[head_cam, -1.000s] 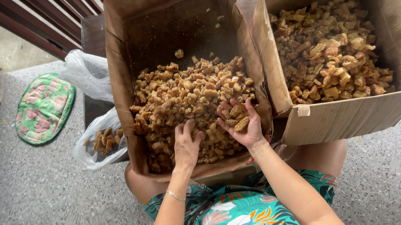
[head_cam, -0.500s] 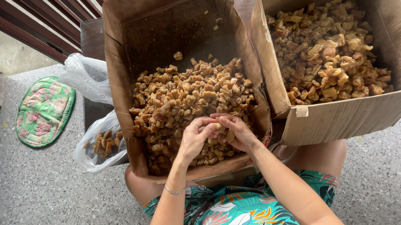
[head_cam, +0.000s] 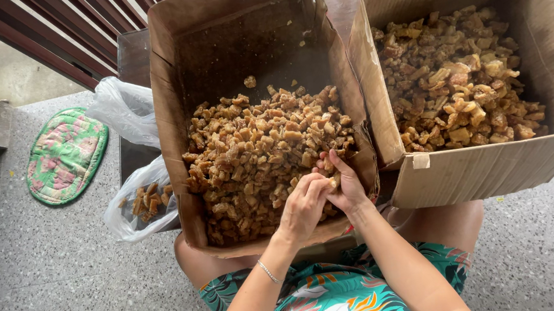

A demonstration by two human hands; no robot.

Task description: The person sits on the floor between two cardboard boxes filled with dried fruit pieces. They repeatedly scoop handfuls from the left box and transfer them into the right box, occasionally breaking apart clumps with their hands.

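Speckled floor fills the lower frame. Both hands, left [head_cam: 305,204] and right [head_cam: 343,186], press together at centre, pinching brown chunks [head_cam: 257,157] from a tilted box [head_cam: 177,118] propped against the lap for reach. Upper right, a second box [head_cam: 484,171]; left, a bag [head_cam: 135,211].

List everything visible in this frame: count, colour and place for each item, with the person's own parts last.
open brown cardboard box: one, centre, at the person's knees, part full
second brown cardboard box: one, right, fuller
golden-brown crispy chunks: many, in both boxes
clear plastic bag of chunks: one, left of the centre box
white plastic bag: one, behind it
green and pink quilted mat: one, on the floor, far left
dark red railing: top edge
grey speckled floor: all around
left hand: on the chunks, silver bracelet on its wrist
right hand: beside it, pinching chunks
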